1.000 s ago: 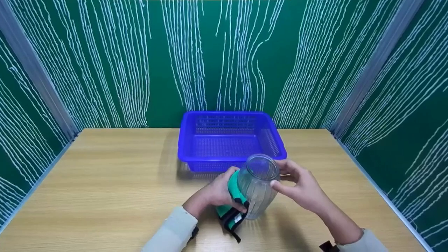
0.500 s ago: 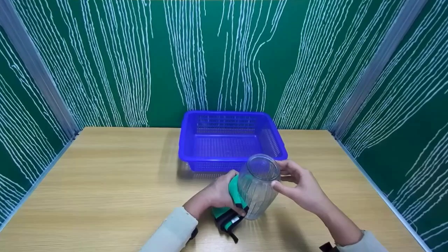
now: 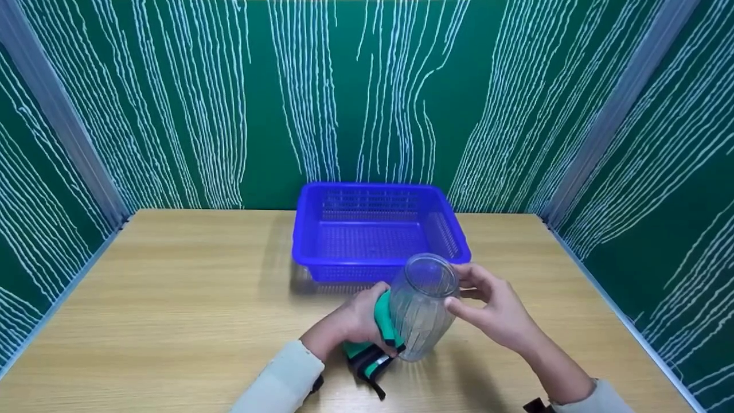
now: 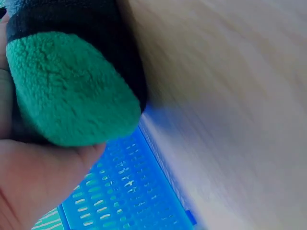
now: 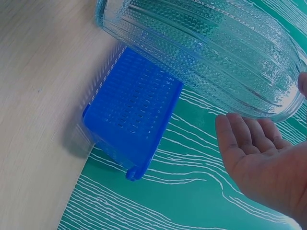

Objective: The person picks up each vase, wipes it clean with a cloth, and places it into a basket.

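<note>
A clear ribbed glass vase (image 3: 423, 315) stands on the table in the head view, tilted slightly. My left hand (image 3: 358, 315) grips a green cloth with black edging (image 3: 385, 321) and presses it to the vase's left side. Part of the cloth hangs below the hand by the vase's base. In the left wrist view the fuzzy green cloth (image 4: 72, 91) bulges above my thumb. My right hand (image 3: 493, 304) holds the vase just below its rim, thumb in front and fingers behind. The right wrist view shows those fingers (image 5: 240, 134) against the glass vase (image 5: 206, 52).
A blue plastic basket (image 3: 367, 261) with slotted sides sits behind the vase, near the table's back edge. The wooden table (image 3: 189, 298) is bounded by green walls (image 3: 367, 115) with white wavy lines.
The cloth's hanging end has shifted a little to the left and bunched lower beside the vase. The vase and my right hand stay nearly where they were.
</note>
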Motion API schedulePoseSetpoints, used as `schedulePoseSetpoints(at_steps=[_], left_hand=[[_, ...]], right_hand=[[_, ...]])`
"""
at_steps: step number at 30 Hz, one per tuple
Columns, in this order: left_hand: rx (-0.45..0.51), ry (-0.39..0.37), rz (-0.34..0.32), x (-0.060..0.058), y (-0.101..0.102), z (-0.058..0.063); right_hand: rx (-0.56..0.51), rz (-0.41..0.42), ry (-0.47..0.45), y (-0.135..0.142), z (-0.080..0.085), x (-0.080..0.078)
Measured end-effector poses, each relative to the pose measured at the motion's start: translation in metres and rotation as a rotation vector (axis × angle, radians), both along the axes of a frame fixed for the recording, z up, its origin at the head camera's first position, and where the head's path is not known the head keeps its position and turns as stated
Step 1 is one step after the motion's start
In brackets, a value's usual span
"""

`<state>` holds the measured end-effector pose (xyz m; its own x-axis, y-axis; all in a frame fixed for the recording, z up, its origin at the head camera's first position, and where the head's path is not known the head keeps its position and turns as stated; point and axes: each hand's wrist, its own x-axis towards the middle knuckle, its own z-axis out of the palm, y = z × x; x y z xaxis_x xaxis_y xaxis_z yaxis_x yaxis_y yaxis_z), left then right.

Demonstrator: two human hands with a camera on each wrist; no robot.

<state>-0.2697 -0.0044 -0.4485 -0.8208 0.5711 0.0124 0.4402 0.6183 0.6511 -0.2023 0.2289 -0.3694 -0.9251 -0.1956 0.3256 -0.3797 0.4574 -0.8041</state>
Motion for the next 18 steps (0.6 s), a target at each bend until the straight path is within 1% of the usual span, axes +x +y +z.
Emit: schedulePoseSetpoints(at_steps=[2,3,6,9,10,13,16,18], left_hand=[[0.005,-0.017,-0.016,0.0,-0.002,0.002],[0.009,-0.028,-0.024,0.0,-0.003,0.004],[0.009,-0.032,-0.061,-0.001,-0.012,0.011],[0.031,-0.041,-0.086,-0.003,-0.021,0.019],[0.047,-0.046,-0.095,-0.004,-0.023,0.022],[0.121,-0.094,-0.097,-0.005,-0.028,0.027],[0.195,-0.128,-0.098,-0.006,-0.031,0.03],[0.236,-0.135,-0.104,-0.007,-0.032,0.032]], right_hand=[[-0.001,0.002,-0.004,0.0,0.001,0.0],[-0.001,0.002,-0.01,-0.001,0.004,0.002],[-0.007,0.015,-0.022,-0.004,0.005,0.003],[-0.007,0.033,-0.029,-0.005,0.005,0.003],[-0.008,0.043,-0.023,-0.004,0.003,0.001],[0.0,0.062,-0.018,-0.005,0.002,0.001],[0.015,0.069,-0.038,-0.005,0.004,0.001],[0.026,0.072,-0.064,-0.005,0.007,0.001]])
